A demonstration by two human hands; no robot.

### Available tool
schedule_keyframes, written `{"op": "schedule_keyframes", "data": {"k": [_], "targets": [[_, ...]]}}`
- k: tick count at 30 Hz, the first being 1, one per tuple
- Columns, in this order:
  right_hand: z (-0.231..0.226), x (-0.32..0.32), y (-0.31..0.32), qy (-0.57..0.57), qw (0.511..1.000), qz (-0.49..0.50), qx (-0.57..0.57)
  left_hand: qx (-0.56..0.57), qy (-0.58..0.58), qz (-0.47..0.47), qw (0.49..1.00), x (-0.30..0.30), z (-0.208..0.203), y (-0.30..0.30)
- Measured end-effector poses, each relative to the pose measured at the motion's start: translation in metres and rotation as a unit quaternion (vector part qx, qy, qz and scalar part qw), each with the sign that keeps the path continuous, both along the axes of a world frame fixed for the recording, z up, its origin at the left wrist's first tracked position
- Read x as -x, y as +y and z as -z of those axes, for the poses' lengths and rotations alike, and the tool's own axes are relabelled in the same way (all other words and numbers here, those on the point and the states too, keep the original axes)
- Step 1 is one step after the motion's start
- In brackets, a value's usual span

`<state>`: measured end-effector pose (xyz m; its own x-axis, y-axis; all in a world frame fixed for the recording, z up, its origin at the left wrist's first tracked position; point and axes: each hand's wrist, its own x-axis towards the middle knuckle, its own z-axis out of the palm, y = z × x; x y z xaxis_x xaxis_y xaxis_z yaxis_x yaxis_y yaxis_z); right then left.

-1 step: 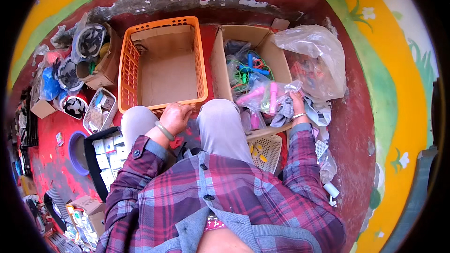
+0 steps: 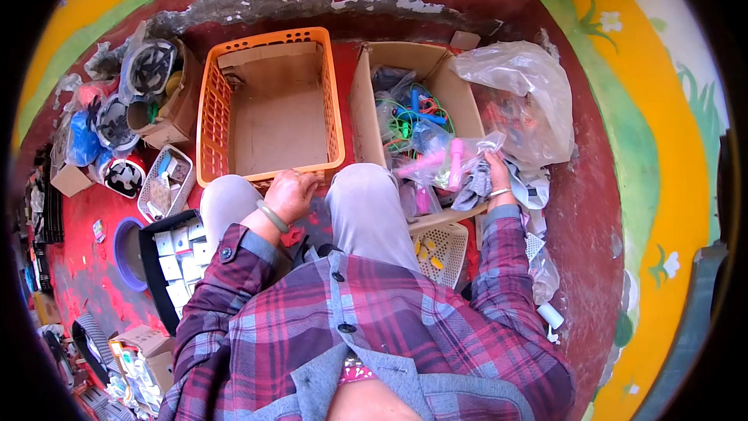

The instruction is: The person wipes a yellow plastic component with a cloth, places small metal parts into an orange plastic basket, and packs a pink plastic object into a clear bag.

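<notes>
Nothing has visibly shifted since the earlier frame. The left hand point(image 2: 292, 191) rests curled on the orange basket's point(image 2: 210, 109) near rim. The right hand point(image 2: 497, 168) grips a clear bag of pink toys point(image 2: 448, 162) inside the cardboard box point(image 2: 362, 105), beside a large plastic bag point(image 2: 522, 86).

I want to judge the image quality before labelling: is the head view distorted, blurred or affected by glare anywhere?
Head view: strong fisheye bending, so the orange basket and the cardboard box look bowed; black corners frame the round picture. Light is even daylight with soft shadows. The clear plastic bag shows mild glare. The left hand and right hand look fairly sharp; small items at the left rim are squeezed and hard to read.
</notes>
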<state>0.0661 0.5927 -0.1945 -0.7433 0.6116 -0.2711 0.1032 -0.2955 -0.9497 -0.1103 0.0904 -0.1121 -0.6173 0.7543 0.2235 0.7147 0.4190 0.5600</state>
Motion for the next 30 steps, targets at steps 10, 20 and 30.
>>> {"op": "schedule_keyframes", "data": {"k": [10,20,30], "targets": [[-0.209,-0.009,-0.088,0.116,0.988,-0.003,0.098,-0.016,-0.05,-0.066,0.996,-0.012,-0.012,-0.012],[-0.267,0.038,-0.203,0.252,0.941,-0.21,0.081,-0.475,-0.679,0.078,0.555,-0.019,-0.02,0.005],[-0.176,0.098,-0.332,0.169,0.895,-0.271,0.312,-0.582,-0.681,0.143,0.421,-0.045,-0.081,-0.08]]}}
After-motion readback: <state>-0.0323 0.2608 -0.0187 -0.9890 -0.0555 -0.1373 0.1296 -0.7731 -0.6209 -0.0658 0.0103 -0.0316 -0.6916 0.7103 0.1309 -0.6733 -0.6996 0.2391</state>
